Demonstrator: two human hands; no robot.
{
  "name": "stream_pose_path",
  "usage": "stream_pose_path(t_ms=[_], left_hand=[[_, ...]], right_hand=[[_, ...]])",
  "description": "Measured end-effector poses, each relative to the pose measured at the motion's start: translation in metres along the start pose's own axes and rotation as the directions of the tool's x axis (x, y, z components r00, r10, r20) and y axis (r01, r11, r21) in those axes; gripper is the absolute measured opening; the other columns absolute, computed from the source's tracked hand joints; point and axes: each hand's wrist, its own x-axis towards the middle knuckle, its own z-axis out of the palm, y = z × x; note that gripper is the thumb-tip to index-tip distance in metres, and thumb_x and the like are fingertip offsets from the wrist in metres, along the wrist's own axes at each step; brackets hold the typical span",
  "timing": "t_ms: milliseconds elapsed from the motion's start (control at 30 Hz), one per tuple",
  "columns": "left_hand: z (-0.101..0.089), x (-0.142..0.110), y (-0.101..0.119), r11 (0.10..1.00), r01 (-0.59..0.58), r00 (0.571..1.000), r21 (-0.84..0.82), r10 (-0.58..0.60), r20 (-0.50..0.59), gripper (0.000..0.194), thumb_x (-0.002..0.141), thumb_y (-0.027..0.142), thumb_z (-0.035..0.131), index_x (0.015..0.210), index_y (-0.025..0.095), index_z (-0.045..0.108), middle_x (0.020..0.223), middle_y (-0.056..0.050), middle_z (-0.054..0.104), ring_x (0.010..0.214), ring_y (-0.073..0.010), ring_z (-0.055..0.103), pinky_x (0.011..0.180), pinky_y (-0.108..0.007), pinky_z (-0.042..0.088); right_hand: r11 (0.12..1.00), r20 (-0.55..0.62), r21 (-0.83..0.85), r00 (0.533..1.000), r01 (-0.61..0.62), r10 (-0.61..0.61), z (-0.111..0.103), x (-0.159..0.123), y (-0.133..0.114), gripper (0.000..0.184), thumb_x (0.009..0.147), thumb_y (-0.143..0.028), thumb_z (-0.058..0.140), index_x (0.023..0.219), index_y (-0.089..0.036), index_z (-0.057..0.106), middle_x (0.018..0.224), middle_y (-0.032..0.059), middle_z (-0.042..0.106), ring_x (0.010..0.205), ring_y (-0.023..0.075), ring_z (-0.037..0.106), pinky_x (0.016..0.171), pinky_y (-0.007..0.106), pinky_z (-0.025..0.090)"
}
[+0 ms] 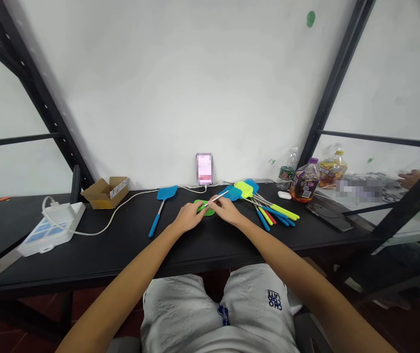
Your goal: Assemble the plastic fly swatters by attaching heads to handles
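Observation:
Both my hands meet at the middle of the black table (85, 255). My left hand (186, 215) is closed on the green head of a fly swatter (205, 208). My right hand (226, 210) is closed round that swatter's thin metal rod, which points up and to the right. A pile of several fly swatters (264, 206) with blue, yellow-green and red handles lies just to the right of my hands. To the left, a single blue fly swatter (161, 208) lies on its own.
A phone (204, 168) leans on the wall behind, on a white cable. A white power strip (50, 228) and an open cardboard box (105, 191) sit at the left. Bottles (304, 182) and a dark phone (329, 216) stand at the right. Another person's hand (411, 177) shows far right.

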Motion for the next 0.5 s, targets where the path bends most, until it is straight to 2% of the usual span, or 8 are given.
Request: stream_pose_path(t_ms=[100,233,300,367,500], left_hand=[[-0.002,0.001,-0.004,1.0,-0.021,0.999,-0.004,0.021,-0.035,0.028,0.095,0.04,0.036,0.091,0.021,0.057,0.077,-0.002,0.063,0.072,-0.0174,0.059,0.064,-0.026,0.035],[-0.001,0.003,-0.011,1.0,0.007,0.997,-0.024,-0.009,-0.083,0.024,0.096,0.036,0.034,0.096,0.021,0.053,0.08,-0.002,0.063,0.073,-0.0176,0.059,0.063,-0.026,0.035],[0.0,0.004,-0.014,1.0,0.018,0.996,-0.018,-0.019,-0.088,0.025,0.096,0.036,0.034,0.095,0.021,0.053,0.081,-0.003,0.063,0.073,-0.0178,0.058,0.063,-0.026,0.035],[0.002,0.005,-0.017,1.0,0.02,0.995,-0.012,-0.021,-0.095,0.026,0.096,0.036,0.033,0.092,0.021,0.054,0.082,-0.003,0.063,0.074,-0.018,0.058,0.064,-0.027,0.036],[0.003,0.008,-0.021,1.0,0.008,0.992,-0.003,-0.008,-0.128,0.027,0.096,0.032,0.034,0.087,0.019,0.056,0.082,-0.005,0.063,0.076,-0.0184,0.058,0.068,-0.028,0.039]], right_hand=[[0.938,-0.038,-0.334,0.993,0.092,-0.111,-0.002,-0.001,0.005,0.036,0.081,-0.051,0.063,0.095,-0.018,0.062,0.093,0.0077,0.062,0.086,0.0204,0.057,0.081,0.035,0.047],[0.759,0.079,-0.633,0.988,0.152,-0.133,0.0,-0.002,0.01,0.049,0.085,-0.051,0.059,0.118,-0.015,0.059,0.124,0.0161,0.056,0.117,0.0291,0.05,0.099,0.043,0.038],[0.692,0.142,-0.702,0.985,0.168,-0.095,0.004,-0.002,0.014,0.052,0.089,-0.052,0.052,0.126,-0.016,0.055,0.137,0.018,0.049,0.126,0.0311,0.044,0.103,0.045,0.035],[0.652,0.178,-0.74,0.983,0.166,-0.048,0.007,-0.002,0.02,0.051,0.094,-0.05,0.043,0.13,-0.016,0.053,0.141,0.0189,0.046,0.13,0.0311,0.041,0.104,0.046,0.033],[0.623,0.222,-0.763,0.975,0.173,0.002,0.007,0.001,0.027,0.043,0.097,-0.043,0.039,0.126,-0.015,0.055,0.13,0.0179,0.055,0.124,0.0283,0.048,0.101,0.043,0.035]])
